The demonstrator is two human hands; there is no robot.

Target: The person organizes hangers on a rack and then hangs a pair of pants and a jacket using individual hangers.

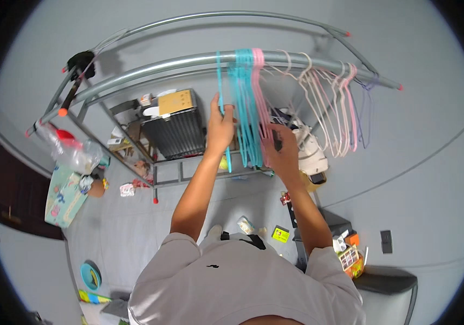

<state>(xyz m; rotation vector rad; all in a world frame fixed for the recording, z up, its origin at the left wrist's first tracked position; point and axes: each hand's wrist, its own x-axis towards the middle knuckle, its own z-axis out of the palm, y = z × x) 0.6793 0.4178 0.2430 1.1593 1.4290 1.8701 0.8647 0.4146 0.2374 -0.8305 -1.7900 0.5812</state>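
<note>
A single turquoise clothes hanger point(220, 77) hangs from the grey metal rail point(167, 66). My left hand point(221, 129) is closed around it. To its right hangs a tight bunch of turquoise hangers point(247, 122), slightly blurred. Pink hangers point(258, 76) are pressed against the bunch's right side. My right hand point(283, 150) has its fingers on the lower part of these pink hangers, gripping them from the right. Further right, loosely spaced white and pink hangers point(343, 116) hang on the same rail, with a purple hanger point(369, 111) at the end.
Behind the rack stands a dark ribbed box point(173, 132) with a cardboard piece point(175, 103) on top. A plastic bag point(72, 151) hangs at the rack's left end. A white bag point(309, 149) is behind the right hangers. Small packages point(280, 234) lie on the floor.
</note>
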